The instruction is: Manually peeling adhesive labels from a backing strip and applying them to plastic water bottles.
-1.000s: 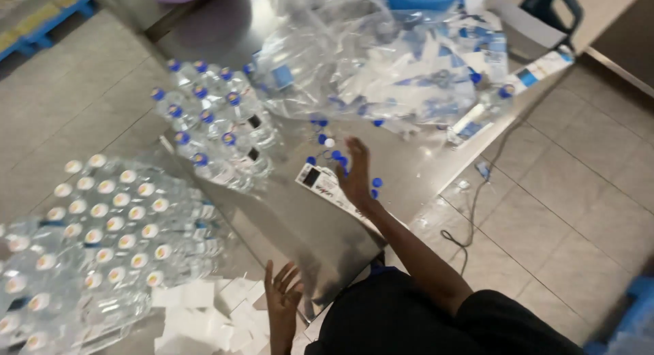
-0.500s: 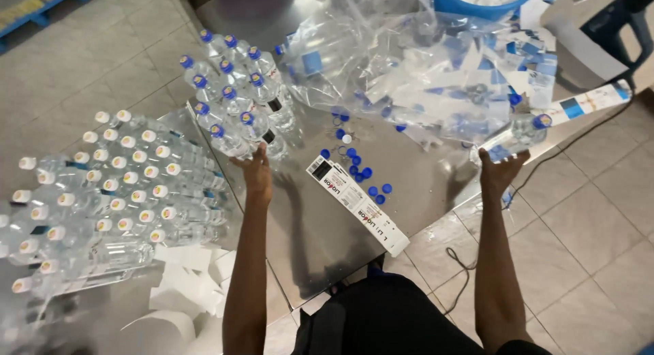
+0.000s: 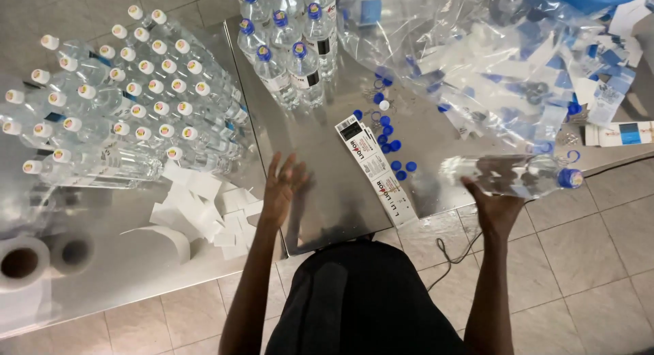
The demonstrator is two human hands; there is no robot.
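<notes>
A clear plastic bottle (image 3: 507,176) with a blue cap lies on its side at the near right edge of the steel table (image 3: 327,212), cradled from beneath by the right hand (image 3: 496,208), fingers curled around it. The left hand (image 3: 281,189) hovers open, fingers spread, over the table's near left part. Between them lie a label strip (image 3: 376,170) and loose blue caps (image 3: 392,145). Further left sit white-capped bottles (image 3: 129,103).

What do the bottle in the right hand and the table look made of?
Bottle: clear plastic by the look, see-through and glossy, with a blue cap. Table: probably stainless steel; brushed grey sheet that dully mirrors the left hand.
</notes>
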